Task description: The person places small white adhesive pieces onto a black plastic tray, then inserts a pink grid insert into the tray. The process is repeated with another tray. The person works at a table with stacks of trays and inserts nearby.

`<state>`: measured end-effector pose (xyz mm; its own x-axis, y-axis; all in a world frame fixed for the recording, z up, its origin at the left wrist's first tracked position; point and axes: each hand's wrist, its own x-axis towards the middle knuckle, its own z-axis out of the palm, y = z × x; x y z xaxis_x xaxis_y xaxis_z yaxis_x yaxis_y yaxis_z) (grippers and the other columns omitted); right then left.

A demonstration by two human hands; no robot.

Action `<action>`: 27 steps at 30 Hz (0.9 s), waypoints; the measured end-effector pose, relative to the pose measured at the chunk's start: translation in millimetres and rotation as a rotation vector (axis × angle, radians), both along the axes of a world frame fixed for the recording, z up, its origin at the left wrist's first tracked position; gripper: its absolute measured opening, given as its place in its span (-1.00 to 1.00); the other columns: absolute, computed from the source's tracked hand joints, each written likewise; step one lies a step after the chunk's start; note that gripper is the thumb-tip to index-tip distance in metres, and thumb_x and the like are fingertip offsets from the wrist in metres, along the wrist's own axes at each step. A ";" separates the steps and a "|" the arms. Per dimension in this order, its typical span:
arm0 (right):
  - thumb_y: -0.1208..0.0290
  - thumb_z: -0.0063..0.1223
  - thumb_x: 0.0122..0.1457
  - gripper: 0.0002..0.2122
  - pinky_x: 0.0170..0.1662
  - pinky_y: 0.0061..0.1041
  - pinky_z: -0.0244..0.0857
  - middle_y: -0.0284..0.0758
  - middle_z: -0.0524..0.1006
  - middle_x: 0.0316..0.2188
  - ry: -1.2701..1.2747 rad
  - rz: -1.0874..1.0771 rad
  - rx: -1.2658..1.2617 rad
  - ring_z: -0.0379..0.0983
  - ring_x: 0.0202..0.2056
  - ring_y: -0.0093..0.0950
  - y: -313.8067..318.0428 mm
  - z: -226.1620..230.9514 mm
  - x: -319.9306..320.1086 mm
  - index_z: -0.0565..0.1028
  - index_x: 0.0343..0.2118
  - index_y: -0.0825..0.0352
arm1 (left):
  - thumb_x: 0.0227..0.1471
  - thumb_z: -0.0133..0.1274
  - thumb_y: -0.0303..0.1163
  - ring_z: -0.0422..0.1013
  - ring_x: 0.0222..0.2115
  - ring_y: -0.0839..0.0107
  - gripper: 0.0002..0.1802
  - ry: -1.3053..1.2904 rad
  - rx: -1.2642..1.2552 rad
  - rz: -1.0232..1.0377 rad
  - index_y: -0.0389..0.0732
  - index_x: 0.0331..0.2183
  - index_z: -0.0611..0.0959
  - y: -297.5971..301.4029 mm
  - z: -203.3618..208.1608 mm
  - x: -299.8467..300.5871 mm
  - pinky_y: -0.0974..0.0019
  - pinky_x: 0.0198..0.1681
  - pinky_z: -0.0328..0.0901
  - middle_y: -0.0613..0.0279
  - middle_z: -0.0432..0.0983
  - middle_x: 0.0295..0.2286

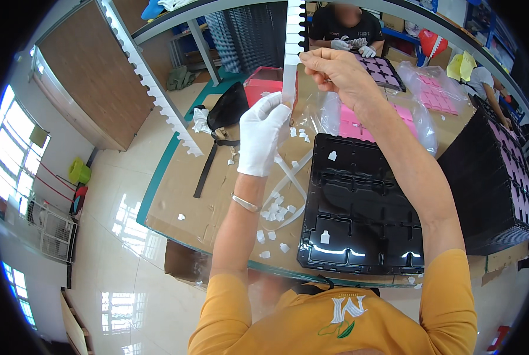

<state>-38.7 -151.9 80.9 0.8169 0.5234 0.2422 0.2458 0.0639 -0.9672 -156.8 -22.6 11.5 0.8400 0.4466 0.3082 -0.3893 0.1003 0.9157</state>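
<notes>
A white notched strip (293,44) hangs down in front of me from the overhead bar. My left hand (258,137), in a white glove, pinches its lower end between thumb and fingers. My bare right hand (348,76) is closed, thumb and forefinger pinched at the strip's right edge; what lies between those fingertips is too small to make out. Below my right forearm lies a black plastic tray (365,204) with moulded compartments. Two small white bottle-shaped pieces sit on it, one of them a white cutout (324,237) at the near left.
A second notched strip (152,80) hangs at the left. White scraps (274,210) and a black pouch (227,106) lie on the cardboard-covered table (178,195). Tall stacked black trays (483,177) stand right, pink trays (352,123) further back. A co-worker with gloved hands (341,44) sits opposite.
</notes>
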 end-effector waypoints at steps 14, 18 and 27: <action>0.40 0.21 0.04 -0.85 -0.67 -0.70 -0.09 -0.48 0.39 -0.63 0.105 -0.033 -0.065 0.17 -0.68 -0.76 -0.4 29.4 -0.7 0.48 -0.55 0.29 | -0.05 0.08 -0.58 0.45 -0.32 0.09 -0.83 -0.309 1.048 0.761 -0.28 -0.31 0.60 22.2 -28.3 49.4 0.19 -0.20 0.35 0.01 0.52 -0.36; 0.32 0.15 0.09 -0.89 -0.58 -0.70 -0.06 -0.55 0.38 -0.61 -0.141 0.013 -0.268 0.19 -0.64 -0.79 -61.9 28.2 -6.2 0.53 -0.45 0.22 | -0.10 0.14 -0.51 0.43 -0.32 0.07 -0.80 -0.252 1.038 0.742 -0.24 -0.32 0.60 44.4 -52.1 61.1 0.07 -0.18 0.32 0.08 0.52 -0.36; 0.44 0.11 0.05 -0.92 -0.26 -0.50 0.25 -0.37 0.41 -0.47 -0.525 0.064 -1.282 0.38 -0.37 -0.47 -284.8 -22.9 3.1 0.49 -0.48 0.32 | 0.04 0.06 -0.47 0.41 -0.04 0.05 -0.65 0.170 1.048 0.593 -0.38 -0.10 0.56 70.7 -124.3 -18.0 0.18 0.01 0.30 -0.12 0.46 -0.07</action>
